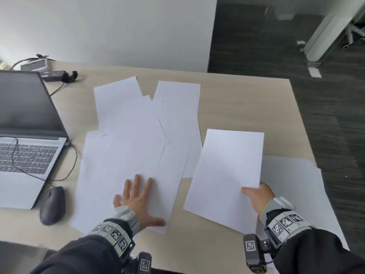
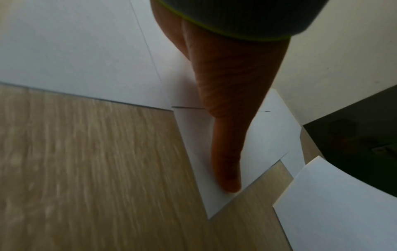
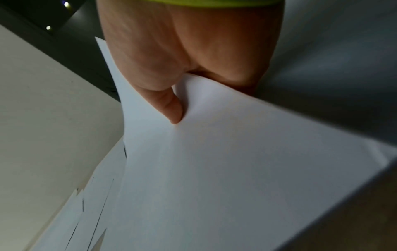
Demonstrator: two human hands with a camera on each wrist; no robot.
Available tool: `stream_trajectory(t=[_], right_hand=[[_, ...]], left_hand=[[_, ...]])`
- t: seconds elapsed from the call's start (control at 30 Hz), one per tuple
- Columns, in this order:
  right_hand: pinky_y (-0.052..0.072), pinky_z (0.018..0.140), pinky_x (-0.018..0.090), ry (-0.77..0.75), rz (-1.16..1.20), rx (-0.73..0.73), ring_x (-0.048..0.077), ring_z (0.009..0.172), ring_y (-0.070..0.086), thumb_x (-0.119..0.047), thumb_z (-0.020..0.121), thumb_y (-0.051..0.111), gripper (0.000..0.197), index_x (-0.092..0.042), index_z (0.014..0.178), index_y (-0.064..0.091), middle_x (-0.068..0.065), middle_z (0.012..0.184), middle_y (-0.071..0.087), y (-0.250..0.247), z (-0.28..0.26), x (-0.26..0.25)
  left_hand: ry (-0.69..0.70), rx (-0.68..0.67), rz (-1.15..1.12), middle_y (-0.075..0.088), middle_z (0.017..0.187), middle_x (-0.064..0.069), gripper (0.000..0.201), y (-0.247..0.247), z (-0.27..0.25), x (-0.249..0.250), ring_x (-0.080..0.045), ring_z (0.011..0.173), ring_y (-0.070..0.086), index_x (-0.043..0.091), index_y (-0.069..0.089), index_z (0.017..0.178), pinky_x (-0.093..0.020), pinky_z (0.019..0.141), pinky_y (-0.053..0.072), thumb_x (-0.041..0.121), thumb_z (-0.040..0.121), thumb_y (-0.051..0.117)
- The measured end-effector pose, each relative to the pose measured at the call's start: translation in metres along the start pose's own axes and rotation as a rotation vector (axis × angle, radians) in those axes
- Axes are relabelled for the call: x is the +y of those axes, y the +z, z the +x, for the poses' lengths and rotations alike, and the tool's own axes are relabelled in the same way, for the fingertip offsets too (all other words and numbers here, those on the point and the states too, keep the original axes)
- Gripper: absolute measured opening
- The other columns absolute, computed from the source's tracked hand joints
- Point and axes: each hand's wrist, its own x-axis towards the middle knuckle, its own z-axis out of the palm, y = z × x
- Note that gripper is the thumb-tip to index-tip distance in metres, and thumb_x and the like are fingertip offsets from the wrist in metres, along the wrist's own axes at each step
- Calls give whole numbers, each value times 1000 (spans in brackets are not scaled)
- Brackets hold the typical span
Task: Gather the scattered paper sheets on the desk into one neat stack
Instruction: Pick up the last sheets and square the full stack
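Several white paper sheets [image 1: 130,135] lie overlapped across the middle of the wooden desk [image 1: 237,99]. My left hand [image 1: 138,196] lies flat on the near part of that pile with straight, spread fingers; its thumb [image 2: 225,161] presses a sheet corner [image 2: 193,135]. My right hand [image 1: 256,194] pinches one sheet [image 1: 227,175] at its near right corner, thumb [image 3: 171,108] on top, and holds this sheet [image 3: 214,169] lifted off the desk. Another sheet [image 1: 292,190] lies under it at the desk's right edge.
An open laptop [image 1: 25,135] with a cable stands at the left, and a dark mouse [image 1: 52,204] lies in front of it. A power adapter [image 1: 53,75] and a small box [image 1: 35,65] sit at the far left. The desk's right edge [image 1: 300,115] drops to dark floor.
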Motion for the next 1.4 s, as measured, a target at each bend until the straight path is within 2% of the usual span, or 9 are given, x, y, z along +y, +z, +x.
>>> stream_trajectory(t=[0.23,0.4,0.67,0.73,0.87,0.93,1.07,1.27,1.4], right_hand=[[51,85,37,-16,-43,-70,30,86,66,-2,87,64,15,-16,84,67,1,82,70,12,-2,-3],[53,87,42,1,-80,-108,32,84,67,-4,88,64,19,-18,76,65,4,79,70,15,-6,-5],[53,94,49,7,-60,-197,35,93,68,-5,89,60,14,-16,86,67,9,89,72,29,-18,-10],[52,95,52,20,-57,-212,35,93,68,-15,84,64,8,-16,90,68,10,93,74,32,-20,-8],[48,100,43,60,18,-185,27,99,66,-63,76,58,52,-16,99,61,1,107,71,32,-19,-8],[41,98,33,104,36,-182,25,105,58,-69,92,37,52,-22,109,54,1,116,62,29,-18,-9],[28,114,45,191,122,-113,34,140,38,-72,90,32,85,-10,148,37,16,152,40,24,-17,-8],[46,94,37,125,135,-166,25,98,63,-36,93,61,35,-11,118,63,2,102,69,23,-9,11],[49,95,40,101,53,-181,27,100,65,-38,94,57,21,-19,99,66,7,105,71,25,-10,12]], left_hand=[[14,68,-56,-27,164,13,132,-1,6,2,-20,154,-18,49,-20,151,-53,123,10,90,56,61],[1,196,-253,11,167,17,94,-7,12,-7,-16,153,15,42,24,154,-49,119,28,74,75,65],[58,240,-450,62,132,9,62,-36,-5,40,-15,120,57,28,54,143,-32,100,47,60,89,58],[111,264,-492,60,137,11,65,-38,-13,62,-13,125,55,29,53,145,-29,104,43,59,88,62],[297,130,-467,44,154,16,90,-28,-22,104,-9,141,42,36,41,151,-30,118,32,77,74,65],[407,-1,-401,37,158,18,99,-18,-21,116,-9,145,36,41,33,153,-37,120,31,89,70,54],[476,-60,-398,35,158,19,80,-5,-16,120,-9,146,34,42,34,152,-38,120,30,80,84,48],[144,182,-170,-16,167,13,80,4,11,90,-19,155,-11,42,4,158,-50,125,10,71,93,39],[137,137,-84,-26,165,10,85,16,16,76,-20,153,-22,45,-10,156,-48,125,-2,75,90,34]])
